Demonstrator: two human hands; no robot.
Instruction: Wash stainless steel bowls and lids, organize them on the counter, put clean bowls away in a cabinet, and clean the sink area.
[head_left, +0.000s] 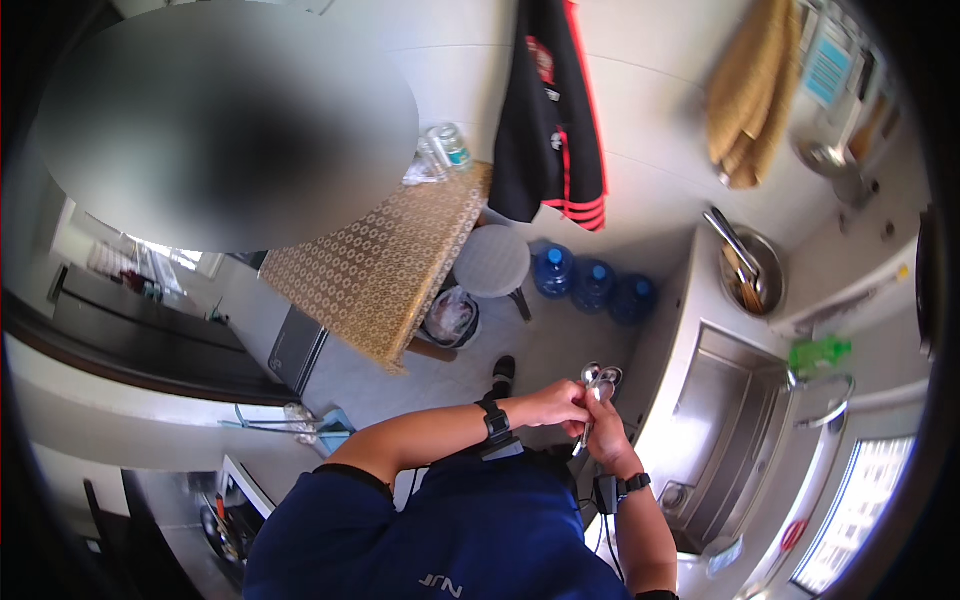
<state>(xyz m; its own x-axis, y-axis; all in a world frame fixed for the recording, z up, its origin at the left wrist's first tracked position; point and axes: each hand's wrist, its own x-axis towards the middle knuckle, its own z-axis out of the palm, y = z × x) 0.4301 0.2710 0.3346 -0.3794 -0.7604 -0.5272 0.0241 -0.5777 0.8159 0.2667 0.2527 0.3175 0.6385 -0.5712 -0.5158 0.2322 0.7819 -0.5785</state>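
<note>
Several metal spoons (602, 379) are bunched together in my two hands, in front of my body. My left hand (559, 405) closes on the bunch from the left, its fingers meeting those of the other hand. My right hand (606, 431) grips the spoons from the right, with the bowls above the fingers and the handle ends showing below. The fingers overlap, so which hand bears which spoon cannot be told. A stainless steel sink (720, 420) lies to the right of my hands.
A metal bowl (780, 281) with utensils stands on the counter beyond the sink. Ahead are a round stool (492, 261), blue water jugs (594, 285) by the wall, a lined trash bin (451, 319) and a table with a patterned cloth (375, 277). A black jacket (551, 120) hangs above.
</note>
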